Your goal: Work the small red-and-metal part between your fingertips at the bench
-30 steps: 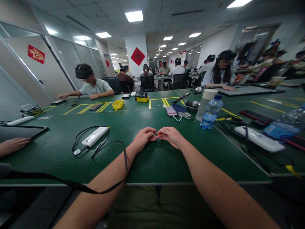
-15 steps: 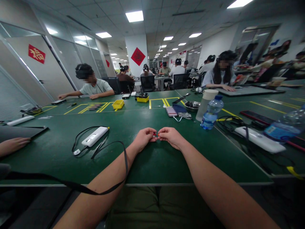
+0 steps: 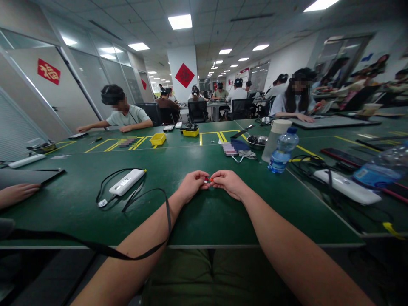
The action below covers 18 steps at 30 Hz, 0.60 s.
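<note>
Just above the green table (image 3: 204,227), my left hand (image 3: 193,185) pinches a small red and white piece (image 3: 206,179) between thumb and fingers. Close beside it, my right hand (image 3: 230,183) grips a small orange piece (image 3: 212,180) with its fingertips. The fingertips of both hands nearly meet. Both pieces are partly covered by fingers and too small to identify; whether they touch, I cannot tell. A black strap (image 3: 95,247) passes over my left forearm.
A white power bank (image 3: 126,182) with a black cable lies at left. A blue-labelled water bottle (image 3: 283,149) and pale tumbler (image 3: 276,137) stand at right, near a metal bowl (image 3: 257,143). Yellow trays (image 3: 158,139) sit farther back. A co-worker's hand (image 3: 19,193) rests at far left.
Slightly more of the orange piece shows at my right fingertips, and the red piece has turned a little. My arms have stayed in place.
</note>
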### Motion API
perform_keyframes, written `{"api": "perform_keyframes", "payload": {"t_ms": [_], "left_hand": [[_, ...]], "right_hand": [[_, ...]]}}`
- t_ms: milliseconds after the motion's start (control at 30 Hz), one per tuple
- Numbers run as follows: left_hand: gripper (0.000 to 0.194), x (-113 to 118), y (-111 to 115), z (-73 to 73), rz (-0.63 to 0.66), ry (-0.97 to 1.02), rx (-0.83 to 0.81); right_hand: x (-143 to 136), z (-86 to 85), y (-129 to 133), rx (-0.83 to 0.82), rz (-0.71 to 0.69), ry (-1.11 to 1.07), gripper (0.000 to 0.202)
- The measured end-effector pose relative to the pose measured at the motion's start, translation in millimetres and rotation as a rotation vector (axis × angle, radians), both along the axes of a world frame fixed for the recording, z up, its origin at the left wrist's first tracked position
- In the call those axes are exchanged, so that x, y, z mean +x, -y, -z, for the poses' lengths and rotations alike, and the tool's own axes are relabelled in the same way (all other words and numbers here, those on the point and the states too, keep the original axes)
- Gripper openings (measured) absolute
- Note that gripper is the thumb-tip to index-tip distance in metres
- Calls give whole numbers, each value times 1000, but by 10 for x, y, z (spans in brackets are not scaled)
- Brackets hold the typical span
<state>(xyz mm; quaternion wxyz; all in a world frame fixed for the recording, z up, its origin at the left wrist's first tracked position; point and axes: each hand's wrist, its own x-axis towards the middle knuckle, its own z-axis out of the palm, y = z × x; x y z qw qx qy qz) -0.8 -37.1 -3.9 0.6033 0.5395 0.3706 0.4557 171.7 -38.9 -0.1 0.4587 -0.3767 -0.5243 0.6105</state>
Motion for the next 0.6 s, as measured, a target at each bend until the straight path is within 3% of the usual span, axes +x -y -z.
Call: {"api": "perform_keyframes", "payload": {"t_ms": [600], "left_hand": [[25, -19, 21, -30, 32, 16, -15]], "right_hand": [[20, 25, -26, 3, -6, -29, 12]]}}
